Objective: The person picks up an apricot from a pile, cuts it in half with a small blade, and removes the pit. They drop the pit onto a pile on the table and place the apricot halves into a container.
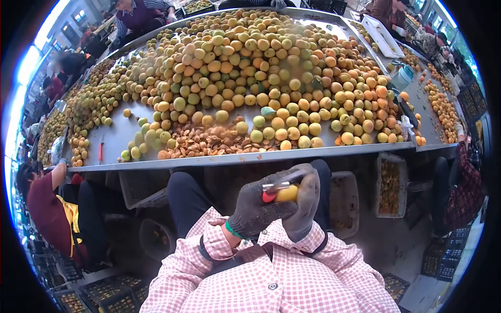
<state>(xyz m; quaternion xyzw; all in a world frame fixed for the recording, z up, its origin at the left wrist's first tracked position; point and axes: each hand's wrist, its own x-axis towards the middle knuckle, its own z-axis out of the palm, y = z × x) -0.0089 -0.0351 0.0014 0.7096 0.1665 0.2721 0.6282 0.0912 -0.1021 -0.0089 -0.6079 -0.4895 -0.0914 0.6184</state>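
Both my hands wear dark grey gloves and meet above my lap, just below the table's front edge. My left hand [257, 207] is closed around a small tool with a red part [269, 196] and a metal part beside it. A yellow-orange fruit [286, 193] sits between the hands, gripped by my right hand [307, 201], whose fingers curl over its far side. Beyond them, a pile of reddish-brown pit-like pieces [209, 141] lies at the front of the metal table [229, 160], below a large heap of yellow, green and orange fruits [229, 62].
A red-handled tool [100, 151] lies on the table at left. Crates [391, 188] and a bucket [156, 239] stand below. A turquoise container [402, 76] and a white tray [382, 36] are at right. People sit at left [44, 208], right [462, 182] and across.
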